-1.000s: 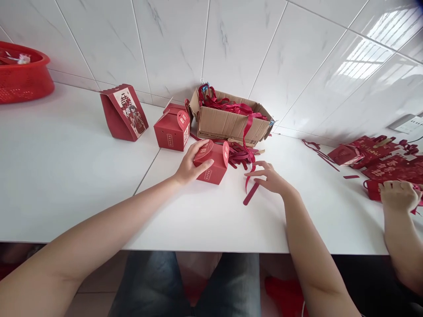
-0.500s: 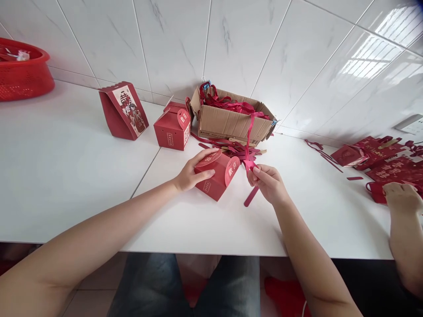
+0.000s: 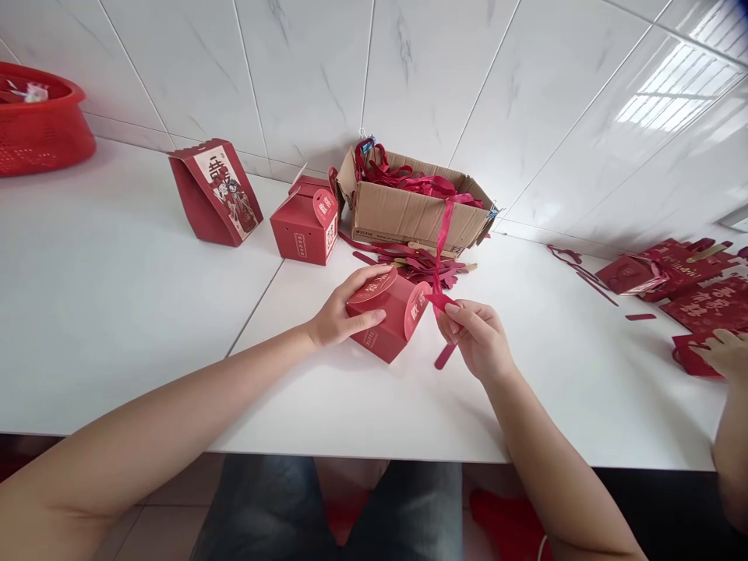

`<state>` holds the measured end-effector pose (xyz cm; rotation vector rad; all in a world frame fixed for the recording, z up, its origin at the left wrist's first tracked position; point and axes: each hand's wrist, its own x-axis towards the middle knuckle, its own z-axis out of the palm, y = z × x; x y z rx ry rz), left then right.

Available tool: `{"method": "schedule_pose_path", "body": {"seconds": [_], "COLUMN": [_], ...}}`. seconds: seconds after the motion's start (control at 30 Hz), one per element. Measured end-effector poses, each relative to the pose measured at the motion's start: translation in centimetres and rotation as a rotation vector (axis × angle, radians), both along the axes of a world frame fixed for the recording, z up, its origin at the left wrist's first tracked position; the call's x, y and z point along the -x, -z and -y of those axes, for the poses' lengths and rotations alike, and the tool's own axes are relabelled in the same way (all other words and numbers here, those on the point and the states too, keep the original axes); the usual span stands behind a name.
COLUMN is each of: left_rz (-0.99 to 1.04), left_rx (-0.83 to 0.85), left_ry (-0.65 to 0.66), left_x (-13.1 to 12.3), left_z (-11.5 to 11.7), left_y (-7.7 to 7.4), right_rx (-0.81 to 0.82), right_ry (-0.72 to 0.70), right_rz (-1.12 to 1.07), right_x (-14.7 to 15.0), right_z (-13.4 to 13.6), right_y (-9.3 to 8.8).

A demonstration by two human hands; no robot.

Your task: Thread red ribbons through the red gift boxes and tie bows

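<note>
I've the left hand holding the folded box, the right hand, at its three o'clock, pinching untied ribbon.

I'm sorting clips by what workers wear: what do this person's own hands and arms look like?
The left hand and right hand are ungloved, with no ring visible. The left arm and right arm show no sleeve, watch, bracelet or marking within the picture. The fingernails are too small to judge. Below, blue jeans are worn.
</note>
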<state>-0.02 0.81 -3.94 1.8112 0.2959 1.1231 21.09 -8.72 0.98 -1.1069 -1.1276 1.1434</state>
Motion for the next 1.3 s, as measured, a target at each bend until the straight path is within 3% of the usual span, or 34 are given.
{"method": "schedule_pose_path", "body": {"seconds": [0.93, 1.13, 1.3], "left_rz": [-0.054, -0.058, -0.064], "left_rx": [-0.293, -0.336, -0.353], "left_ry": [-0.129, -0.117, -0.131], "left_x": [-0.1, -0.2, -0.1], "left_z": [1.5, 1.8, 1.9], "left_y": [-0.7, -0.8, -0.8], "right_rx": [0.045, -0.001, -0.164], "right_ry": [-0.067, -0.033, 0.064], "right_rz": [0.141, 0.238, 0.314], "right_x": [0.3, 0.6, 0.7], "right_z": [1.4, 1.6, 1.5], "right_y": [0.4, 0.1, 0.0]}}
